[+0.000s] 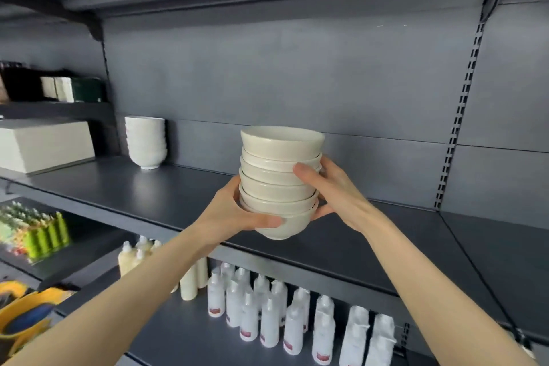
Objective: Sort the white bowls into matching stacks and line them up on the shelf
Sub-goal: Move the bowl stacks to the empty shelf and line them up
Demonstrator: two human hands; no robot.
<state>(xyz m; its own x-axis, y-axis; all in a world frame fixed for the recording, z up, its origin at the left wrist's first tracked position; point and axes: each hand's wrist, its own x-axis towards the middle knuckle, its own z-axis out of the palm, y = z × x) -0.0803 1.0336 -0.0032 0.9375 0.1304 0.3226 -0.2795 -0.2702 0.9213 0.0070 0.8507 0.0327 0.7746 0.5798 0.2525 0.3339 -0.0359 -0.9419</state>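
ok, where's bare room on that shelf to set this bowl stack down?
Bare shelf between the standing stack and the held stack, and rightward from the held stack to the slotted upright. Crowded: lower shelf, packed with white bottles.

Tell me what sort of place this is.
Probably a shop or stockroom: dark grey metal shelving on slotted uprights, rows of identical white plastic bottles with red labels below, and a stack of cream ceramic bowls gripped by the left hand and right hand.
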